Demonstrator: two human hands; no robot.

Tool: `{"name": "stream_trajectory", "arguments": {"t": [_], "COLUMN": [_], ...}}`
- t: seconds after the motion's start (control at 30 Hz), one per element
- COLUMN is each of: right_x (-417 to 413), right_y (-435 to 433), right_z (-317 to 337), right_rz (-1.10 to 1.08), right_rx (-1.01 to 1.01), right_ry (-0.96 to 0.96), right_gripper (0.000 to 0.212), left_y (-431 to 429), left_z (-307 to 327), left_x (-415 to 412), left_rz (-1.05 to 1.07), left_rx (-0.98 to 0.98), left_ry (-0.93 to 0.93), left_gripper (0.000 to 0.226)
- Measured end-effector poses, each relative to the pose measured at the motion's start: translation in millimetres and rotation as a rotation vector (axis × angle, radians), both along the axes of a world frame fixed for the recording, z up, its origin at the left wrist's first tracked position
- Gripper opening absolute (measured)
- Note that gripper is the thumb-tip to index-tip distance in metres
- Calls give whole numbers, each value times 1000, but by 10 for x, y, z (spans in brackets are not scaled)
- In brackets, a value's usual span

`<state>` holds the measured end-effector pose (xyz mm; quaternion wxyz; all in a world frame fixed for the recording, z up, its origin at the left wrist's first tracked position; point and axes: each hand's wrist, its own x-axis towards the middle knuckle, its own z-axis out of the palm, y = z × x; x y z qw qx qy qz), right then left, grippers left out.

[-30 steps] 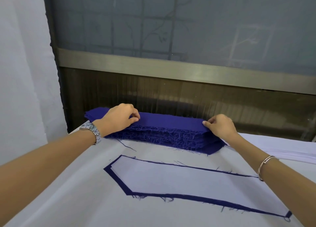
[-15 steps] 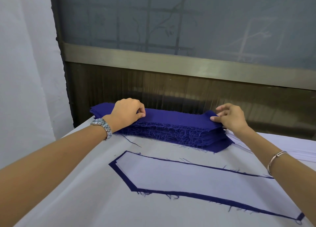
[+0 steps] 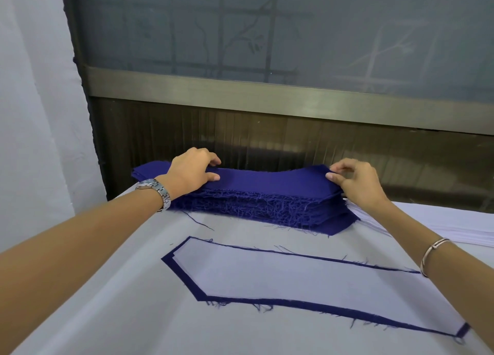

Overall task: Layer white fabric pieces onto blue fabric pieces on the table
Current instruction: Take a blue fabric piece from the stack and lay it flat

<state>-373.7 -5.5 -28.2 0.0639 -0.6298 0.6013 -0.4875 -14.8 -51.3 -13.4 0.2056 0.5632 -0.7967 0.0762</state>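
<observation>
A thick stack of blue fabric pieces [image 3: 256,207] with frayed edges lies at the far side of the table. My left hand [image 3: 191,171] grips the top blue piece [image 3: 270,179] near its left end. My right hand [image 3: 352,181] pinches the same piece at its right end, where the edge is lifted slightly off the stack. Nearer to me, a white fabric piece [image 3: 307,285] lies on a blue fabric piece [image 3: 184,277], whose rim shows all around it.
A pile of white fabric pieces [image 3: 459,227] sits at the right, partly behind my right arm. The table is covered with a white cloth [image 3: 112,309]. A dark panel and frosted window [image 3: 267,47] stand just behind the blue stack; a white curtain hangs left.
My right hand has pinched the right end of the top blue piece and raised it a little. My left hand has shifted its grip slightly on the left end.
</observation>
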Motion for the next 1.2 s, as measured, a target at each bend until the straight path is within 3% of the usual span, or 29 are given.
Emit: {"name": "stream_trajectory", "arguments": {"t": [0.23, 0.43, 0.6, 1.0, 1.2], "right_x": [-186, -243, -246, -38, 70], "right_y": [99, 159, 228, 280, 312], "right_z": [-16, -4, 77, 148, 43], "right_rz": [188, 282, 312, 0, 96], "right_rx": [38, 33, -9, -21, -34], "right_ry": [-202, -188, -189, 12, 67], "right_gripper": [12, 16, 14, 8, 30], "left_y": [-35, 6, 38, 108, 76], "left_z": [40, 127, 93, 93, 42], "left_x": [-8, 186, 600, 1047, 896], "left_rz": [-39, -15, 139, 211, 169], "left_rx": [24, -136, -142, -234, -221], "left_ry": [-59, -172, -393, -176, -224], "left_gripper": [56, 21, 36, 18, 40]}}
